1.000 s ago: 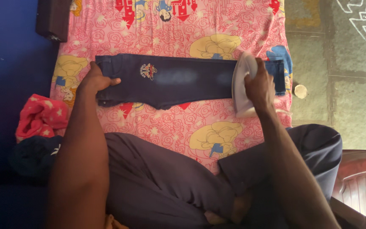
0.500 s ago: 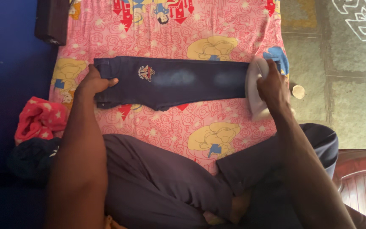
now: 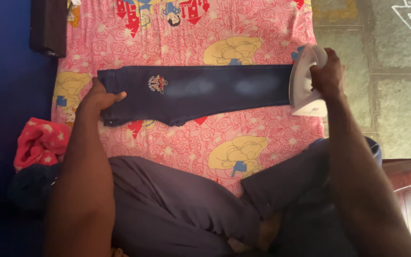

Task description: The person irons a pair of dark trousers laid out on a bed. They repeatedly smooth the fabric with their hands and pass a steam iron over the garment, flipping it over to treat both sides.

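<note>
The right hand [image 3: 328,72] is wrapped tight around a white iron [image 3: 304,84], at the leg end of the dark blue jeans [image 3: 200,93]. The left hand [image 3: 98,98] presses flat on the waist end, on the pink sheet [image 3: 177,138].

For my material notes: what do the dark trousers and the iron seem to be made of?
The trousers look like dark blue denim, matte, with faded pale patches. The iron, gripped by the right hand, looks like smooth white plastic with a slight sheen; its soleplate is hidden.

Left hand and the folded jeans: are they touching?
Touching. The head view shows the left hand pressed flat on the waist end of the dark jeans, fingers lying across the cloth with no gap.
</note>
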